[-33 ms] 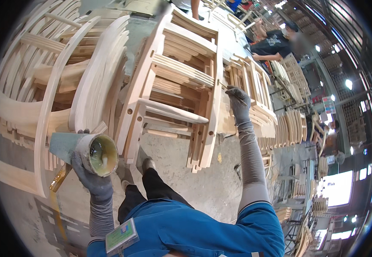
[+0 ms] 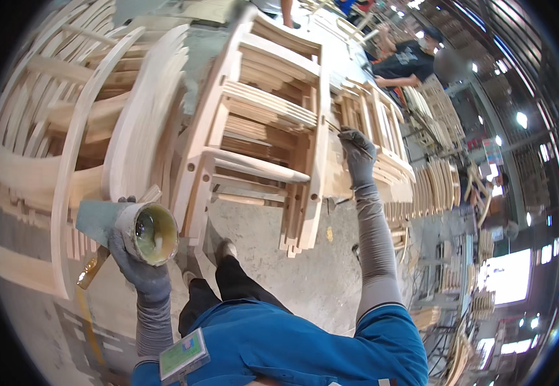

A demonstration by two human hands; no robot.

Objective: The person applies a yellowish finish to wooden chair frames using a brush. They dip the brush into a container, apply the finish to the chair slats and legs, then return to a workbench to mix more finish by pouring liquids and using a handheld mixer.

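My left hand (image 2: 139,273), in a grey glove, is wrapped round a pale cup (image 2: 121,225) coated with dried residue. Yellowish, glossy liquid (image 2: 145,228) and a small whitish lump lie inside it. A grey-green flat piece (image 2: 94,220) and an amber-coated strip (image 2: 91,270) stick out beside this hand. My right hand (image 2: 359,154), gloved too, pinches a thin stick (image 2: 333,123). The stick's tip meets the right side rail of a stacked wooden chair frame (image 2: 321,138), near a small slot. Slats and a round rung (image 2: 253,165) join the frame's two side rails.
Curved wooden parts (image 2: 128,128) are piled at the left. More frames (image 2: 382,128) stand just beyond my right hand. A person in a dark shirt (image 2: 408,64) works at the far right. Stacked chair parts (image 2: 434,190) line the right side; my shoes (image 2: 226,249) are below the frame.
The whole view has shifted slightly, with the frames a little further left. Both hands keep their grips, and the stick's tip stays at the side rail.
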